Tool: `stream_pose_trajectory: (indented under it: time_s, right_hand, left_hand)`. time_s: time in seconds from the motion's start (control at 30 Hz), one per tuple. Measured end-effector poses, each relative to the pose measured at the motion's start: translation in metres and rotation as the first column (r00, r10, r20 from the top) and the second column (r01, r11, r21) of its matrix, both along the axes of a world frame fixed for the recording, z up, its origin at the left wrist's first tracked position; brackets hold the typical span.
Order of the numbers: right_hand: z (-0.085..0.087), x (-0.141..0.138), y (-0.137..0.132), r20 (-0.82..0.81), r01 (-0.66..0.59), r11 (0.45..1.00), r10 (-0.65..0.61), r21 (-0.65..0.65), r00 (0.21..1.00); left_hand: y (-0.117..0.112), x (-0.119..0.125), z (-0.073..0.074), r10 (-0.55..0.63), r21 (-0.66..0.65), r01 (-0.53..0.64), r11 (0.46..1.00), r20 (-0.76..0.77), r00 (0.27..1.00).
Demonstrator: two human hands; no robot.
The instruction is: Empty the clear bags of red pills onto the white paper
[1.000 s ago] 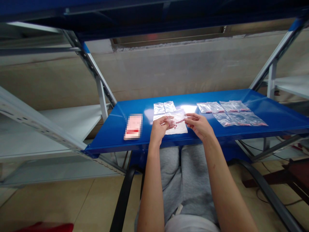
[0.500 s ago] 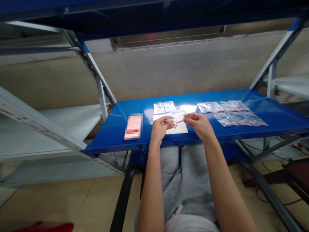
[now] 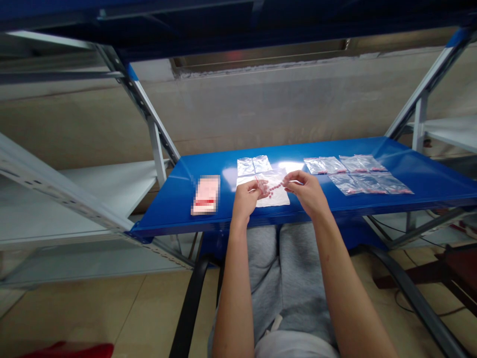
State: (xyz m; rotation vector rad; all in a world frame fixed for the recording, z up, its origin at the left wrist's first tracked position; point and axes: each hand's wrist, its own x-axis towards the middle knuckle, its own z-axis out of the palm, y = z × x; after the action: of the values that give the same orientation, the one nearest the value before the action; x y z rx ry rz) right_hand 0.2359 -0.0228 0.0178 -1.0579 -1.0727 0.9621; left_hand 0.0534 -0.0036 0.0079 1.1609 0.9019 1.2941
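My left hand (image 3: 248, 198) is closed on a small clear zip bag (image 3: 263, 184) with a reddish strip along its edge. A string of pink beads (image 3: 276, 187) stretches between my hands. Its right end is pinched in the fingertips of my right hand (image 3: 301, 188); its other end reaches the bag's edge, and I cannot tell whether it lies inside. Under both hands lies a white cloth or paper (image 3: 274, 200), with a few loose pink beads (image 3: 271, 194) on it. Behind my left hand lie flat clear bags (image 3: 255, 163).
Several clear bags with pink contents (image 3: 359, 174) lie in rows at the right of the blue shelf (image 3: 223, 219). A pinkish blurred packet (image 3: 207, 195) lies on the left. Metal posts (image 3: 149, 104) flank the shelf, and another blue shelf (image 3: 223, 25) hangs overhead.
My right hand has shifted slightly, and the bead string now sags a little more between my hands. My left hand has stayed in nearly the same place with the bag.
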Motion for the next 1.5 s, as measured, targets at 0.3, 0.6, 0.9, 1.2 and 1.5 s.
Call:
stream_pose_trajectory:
  time_s: [0.3,0.6,0.9,1.2,1.5]
  right_hand:
    - [-0.004,-0.001,0.001,-0.101,-0.102,0.992,0.094,-0.079,0.99]
    - [-0.005,0.0,0.002,-0.056,0.01,0.994,-0.016,-0.11,0.998]
    - [-0.004,-0.006,0.002,-0.189,-0.024,0.999,0.019,-0.025,0.982]
    - [-0.014,-0.013,0.003,-0.337,-0.152,0.983,0.109,-0.104,0.935]
    - [-0.013,-0.017,0.005,-0.299,-0.142,0.981,0.098,-0.132,0.949]
  left_hand:
    - [0.0,0.0,0.001,-0.013,0.005,0.013,1.0,-0.001,1.0]
    - [-0.001,0.004,-0.002,-0.012,-0.018,0.012,1.0,0.008,1.0]
    - [-0.001,0.006,0.002,-0.01,0.026,0.01,1.0,-0.012,1.0]
    - [-0.001,0.01,0.001,0.04,0.038,-0.039,0.999,-0.02,0.999]
    - [0.003,0.016,0.002,0.086,0.104,-0.066,0.992,-0.199,0.976]
